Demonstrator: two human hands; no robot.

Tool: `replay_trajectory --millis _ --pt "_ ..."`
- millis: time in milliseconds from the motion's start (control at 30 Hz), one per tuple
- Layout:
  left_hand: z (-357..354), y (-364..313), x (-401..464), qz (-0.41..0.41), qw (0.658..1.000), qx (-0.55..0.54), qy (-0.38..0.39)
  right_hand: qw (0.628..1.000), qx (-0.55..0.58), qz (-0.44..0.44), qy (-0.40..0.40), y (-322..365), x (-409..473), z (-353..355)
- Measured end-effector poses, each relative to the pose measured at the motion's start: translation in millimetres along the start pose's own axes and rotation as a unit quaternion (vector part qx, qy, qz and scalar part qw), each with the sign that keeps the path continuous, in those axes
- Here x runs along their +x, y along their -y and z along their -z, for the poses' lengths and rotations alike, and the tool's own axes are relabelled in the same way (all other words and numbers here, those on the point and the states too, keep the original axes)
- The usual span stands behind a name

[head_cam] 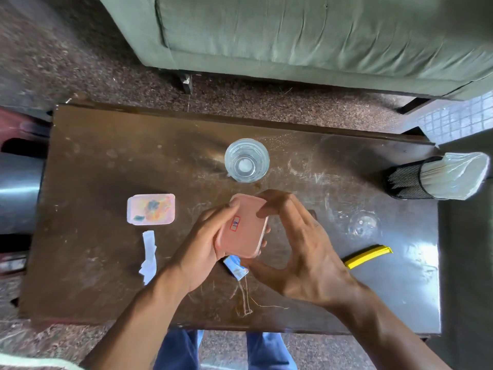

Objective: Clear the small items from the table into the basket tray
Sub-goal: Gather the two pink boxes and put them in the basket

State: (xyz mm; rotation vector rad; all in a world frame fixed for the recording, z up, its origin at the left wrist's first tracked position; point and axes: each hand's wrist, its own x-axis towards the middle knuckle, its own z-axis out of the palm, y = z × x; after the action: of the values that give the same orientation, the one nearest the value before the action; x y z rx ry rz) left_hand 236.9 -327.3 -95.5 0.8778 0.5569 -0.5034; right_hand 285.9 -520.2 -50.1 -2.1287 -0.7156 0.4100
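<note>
A pink plastic tray (244,231) with a small red-edged label is held bottom up above the middle of the dark wooden table (106,156). My left hand (202,241) grips its left side, thumb on top. My right hand (296,244) holds its right edge with curled fingertips. Under the tray a small blue and white packet (235,267) lies on the table. A pink lidded box (151,209) with coloured bits inside sits to the left. Below that box lies a crumpled white paper strip (148,256). A yellow strip (368,256) lies at the right.
A clear glass (246,160) stands behind the tray. A black mesh holder (408,180) with white wrapped items lies tipped at the table's right end. A green sofa (306,36) is beyond the table. My knees in blue jeans (181,348) are at the near edge.
</note>
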Motion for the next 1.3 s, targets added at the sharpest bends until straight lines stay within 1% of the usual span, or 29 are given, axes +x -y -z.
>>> replay_trajectory --millis 133,200,267,367,467,567,633,700,767,800,867,967,1100,1200,1300 --pt "19.3 -2.4 -7.6 -0.031 0.994 0.073 -0.081 0.998 -0.049 0.005 0.041 9.3 7.1 -18.3" --pt "28.6 -3.9 -12.4 -0.045 0.991 0.076 -0.097 0.997 -0.055 0.016 0.054 16.4 14.3 -26.3" --pt "43.1 -7.2 -17.3 -0.057 0.991 0.054 -0.107 0.997 -0.043 0.024 0.054 24.9 24.8 -33.2" --pt "66.6 -19.4 -26.9 -0.078 0.988 0.016 -0.135 0.999 -0.022 0.042 0.005 38.2 41.5 -44.4" --pt "90.3 -35.4 -36.7 -0.104 0.973 -0.001 -0.206 0.997 -0.030 0.047 -0.046 51.6 61.8 -62.2" --pt "114.7 -47.6 -44.9 -0.117 0.950 0.017 -0.288 0.996 -0.063 0.021 -0.058 64.2 87.6 -85.0" --pt "129.6 -56.7 -51.3 -0.115 0.936 0.004 -0.333 0.995 -0.102 0.003 -0.022 70.0 106.2 -101.6" --pt "142.5 -64.7 -58.3 -0.107 0.929 -0.015 -0.353 0.985 -0.154 -0.030 0.069 73.9 123.6 -120.1" --pt "154.9 -71.0 -64.6 -0.104 0.922 -0.031 -0.373 0.966 -0.193 -0.062 0.158 76.7 136.5 -140.0" --pt "160.7 -73.4 -67.3 -0.105 0.917 -0.039 -0.382 0.958 -0.208 -0.066 0.185 77.0 140.6 -149.9" --pt "171.7 -76.3 -71.7 -0.108 0.912 -0.051 -0.393 0.942 -0.252 -0.045 0.218 76.9 146.3 -169.1" --pt "182.7 -79.5 -77.7 -0.100 0.913 -0.059 -0.391 0.908 -0.342 -0.008 0.243 76.9 153.6 -194.7" --pt "190.2 -83.7 -83.0 -0.098 0.916 -0.072 -0.382 0.877 -0.409 0.003 0.252 78.1 161.2 -215.4" --pt "197.5 -84.4 -83.2 -0.092 0.916 -0.069 -0.385 0.868 -0.431 0.004 0.244 79.7 165.7 -219.9" --pt "203.8 -85.6 -83.4 -0.089 0.916 -0.077 -0.384 0.876 -0.420 0.003 0.236 80.8 171.8 -217.3"
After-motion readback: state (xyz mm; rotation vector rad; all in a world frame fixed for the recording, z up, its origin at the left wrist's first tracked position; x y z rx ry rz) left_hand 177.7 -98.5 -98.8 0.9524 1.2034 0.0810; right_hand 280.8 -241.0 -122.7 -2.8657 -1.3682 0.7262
